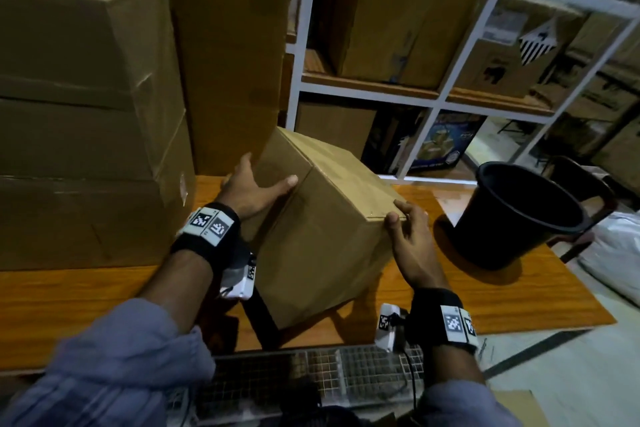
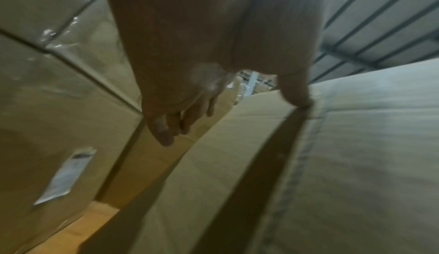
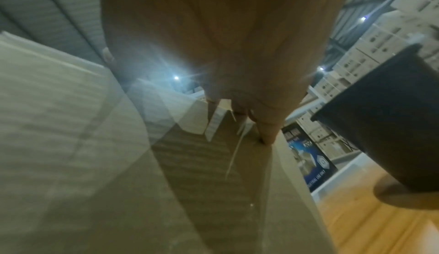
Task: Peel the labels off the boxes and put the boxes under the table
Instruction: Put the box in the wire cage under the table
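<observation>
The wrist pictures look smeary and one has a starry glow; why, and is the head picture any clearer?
Left wrist view: motion-smeared brown cardboard box. Right wrist view: ceiling lamp flares into a starburst, ghosting the cardboard. Head view: sharper but dim, with bent white metal shelving.

Dim throughout; wrist views blurred (lamp glare right); edges warped.
</observation>
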The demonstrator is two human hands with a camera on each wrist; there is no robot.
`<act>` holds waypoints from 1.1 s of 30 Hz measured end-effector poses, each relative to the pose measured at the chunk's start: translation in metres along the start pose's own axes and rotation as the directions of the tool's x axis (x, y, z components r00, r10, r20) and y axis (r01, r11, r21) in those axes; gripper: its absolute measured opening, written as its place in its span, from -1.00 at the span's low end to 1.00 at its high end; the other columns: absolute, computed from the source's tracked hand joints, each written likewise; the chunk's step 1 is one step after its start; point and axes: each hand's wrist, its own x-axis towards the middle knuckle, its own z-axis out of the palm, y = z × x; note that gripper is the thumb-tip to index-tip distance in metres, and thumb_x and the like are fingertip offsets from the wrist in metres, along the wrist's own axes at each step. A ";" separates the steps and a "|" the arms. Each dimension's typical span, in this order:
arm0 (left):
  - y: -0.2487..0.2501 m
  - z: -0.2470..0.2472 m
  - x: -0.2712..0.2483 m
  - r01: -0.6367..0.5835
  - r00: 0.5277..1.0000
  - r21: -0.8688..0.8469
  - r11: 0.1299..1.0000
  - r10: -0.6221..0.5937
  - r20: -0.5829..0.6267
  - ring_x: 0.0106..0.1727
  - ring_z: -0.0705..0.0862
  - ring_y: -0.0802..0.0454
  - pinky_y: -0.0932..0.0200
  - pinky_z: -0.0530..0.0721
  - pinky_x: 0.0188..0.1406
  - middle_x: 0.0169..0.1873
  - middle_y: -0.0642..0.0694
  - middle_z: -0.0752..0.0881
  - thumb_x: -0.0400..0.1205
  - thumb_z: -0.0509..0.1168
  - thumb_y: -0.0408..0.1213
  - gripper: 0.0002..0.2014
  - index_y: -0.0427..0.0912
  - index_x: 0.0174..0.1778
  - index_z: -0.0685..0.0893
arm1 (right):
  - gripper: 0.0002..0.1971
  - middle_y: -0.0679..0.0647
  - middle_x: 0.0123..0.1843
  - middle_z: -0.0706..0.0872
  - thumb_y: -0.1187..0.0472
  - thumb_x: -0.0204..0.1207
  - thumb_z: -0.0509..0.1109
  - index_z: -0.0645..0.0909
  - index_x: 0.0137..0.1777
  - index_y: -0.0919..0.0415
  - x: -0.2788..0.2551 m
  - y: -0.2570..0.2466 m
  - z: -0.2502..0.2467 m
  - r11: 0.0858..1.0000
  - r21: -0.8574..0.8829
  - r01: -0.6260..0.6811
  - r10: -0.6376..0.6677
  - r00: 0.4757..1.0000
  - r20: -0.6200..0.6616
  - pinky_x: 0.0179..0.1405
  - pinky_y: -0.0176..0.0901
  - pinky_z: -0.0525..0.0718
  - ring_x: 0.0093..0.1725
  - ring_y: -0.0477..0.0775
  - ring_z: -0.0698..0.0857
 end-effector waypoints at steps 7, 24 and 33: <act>-0.005 0.017 0.003 -0.022 1.000 0.122 0.992 0.023 -0.011 0.64 0.35 -0.30 -0.48 0.42 0.56 0.67 -0.17 0.27 -0.13 0.51 0.68 0.54 0.19 0.76 0.02 | -0.02 0.05 0.77 0.37 -0.75 0.45 -0.08 0.35 0.74 -0.20 0.021 0.014 -0.015 0.998 -0.038 -0.040 0.040 0.999 0.015 0.71 0.38 0.30 0.79 0.18 0.23; 0.006 0.057 -0.008 -0.059 0.981 0.149 0.987 0.085 -0.175 0.57 0.43 -0.34 -0.38 0.50 0.48 0.57 -0.21 0.47 0.33 0.41 0.55 0.15 0.11 0.77 0.13 | 0.13 -0.22 0.52 0.65 -0.50 0.40 0.53 -0.09 0.82 -0.35 -0.012 0.027 0.004 0.975 0.181 -0.133 0.099 0.978 0.183 0.38 0.29 0.75 0.43 -0.05 0.69; 0.017 0.055 -0.020 -0.163 0.973 0.471 0.867 0.220 -0.067 0.48 0.37 -0.26 -0.20 0.46 0.39 0.49 -0.28 0.38 0.69 0.20 0.36 -0.13 0.41 0.78 -0.23 | -0.14 0.15 0.52 0.69 -0.35 0.75 0.15 -0.46 0.74 -0.44 -0.005 0.007 -0.018 0.986 -0.162 -0.042 0.049 0.998 0.040 0.33 0.30 0.69 0.34 0.32 0.73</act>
